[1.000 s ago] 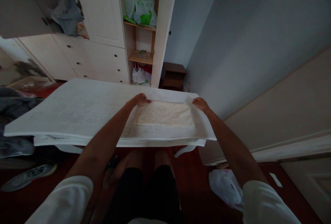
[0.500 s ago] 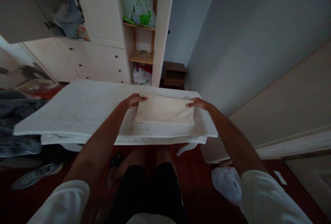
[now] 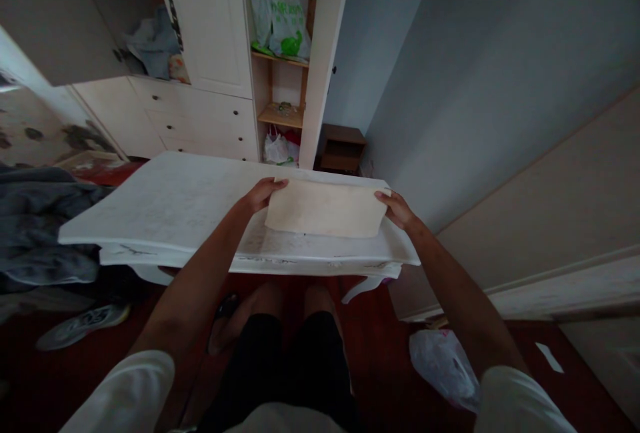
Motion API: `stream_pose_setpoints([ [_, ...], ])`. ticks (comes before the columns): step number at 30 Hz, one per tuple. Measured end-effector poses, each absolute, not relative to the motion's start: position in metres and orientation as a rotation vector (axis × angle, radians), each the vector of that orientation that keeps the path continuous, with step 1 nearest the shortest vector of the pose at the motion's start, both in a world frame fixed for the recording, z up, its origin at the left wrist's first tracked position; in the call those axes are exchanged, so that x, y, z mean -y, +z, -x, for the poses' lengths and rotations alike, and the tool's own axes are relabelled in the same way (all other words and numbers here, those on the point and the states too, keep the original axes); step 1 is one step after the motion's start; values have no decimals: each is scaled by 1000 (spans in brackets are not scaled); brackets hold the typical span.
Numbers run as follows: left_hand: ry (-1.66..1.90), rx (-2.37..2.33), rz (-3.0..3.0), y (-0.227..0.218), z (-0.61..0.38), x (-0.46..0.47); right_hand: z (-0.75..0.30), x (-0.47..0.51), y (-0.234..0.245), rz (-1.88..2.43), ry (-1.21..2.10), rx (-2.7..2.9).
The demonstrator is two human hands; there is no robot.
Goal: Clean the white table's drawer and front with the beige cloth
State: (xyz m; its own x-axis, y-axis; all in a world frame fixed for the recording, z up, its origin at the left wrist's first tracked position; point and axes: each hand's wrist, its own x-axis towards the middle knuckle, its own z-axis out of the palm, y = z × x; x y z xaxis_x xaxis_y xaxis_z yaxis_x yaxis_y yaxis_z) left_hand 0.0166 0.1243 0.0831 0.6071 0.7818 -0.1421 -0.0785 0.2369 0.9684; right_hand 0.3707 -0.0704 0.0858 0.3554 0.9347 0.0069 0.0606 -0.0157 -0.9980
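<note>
A cream folded cloth [image 3: 326,209] is held up over the right part of a white table [image 3: 175,206]. My left hand [image 3: 261,193] grips the cloth's upper left corner, fingers closed on the edge. At the upper right corner my right hand [image 3: 397,208] pinches the other end. The cloth's far edge is raised and tilted toward me; its near edge is at or close to the tabletop.
A white wardrobe [image 3: 210,53] with drawers and open shelves holding plastic bags [image 3: 283,16] stands behind the table. A small brown stool [image 3: 343,147] is by the wall. Grey clothes [image 3: 35,219] lie left. A shoe [image 3: 83,325] and a white bag [image 3: 443,366] are on the floor.
The cloth lay flat on the table a second ago; both hands have since lifted its far edge so it tilts up toward me. The view shifted slightly.
</note>
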Motion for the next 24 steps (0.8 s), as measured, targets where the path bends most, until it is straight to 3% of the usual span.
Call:
stream_pose_setpoints([
  [10,955,-539,-1416,133,33,-85,-354,138,150,1322,655,1202],
  [19,494,-80,-1445,138,-24,-48,-296,101,157,670,1217,1512],
  [24,390,127,-1525,144,-49,-32,-260,78,162,643,1313,1818],
])
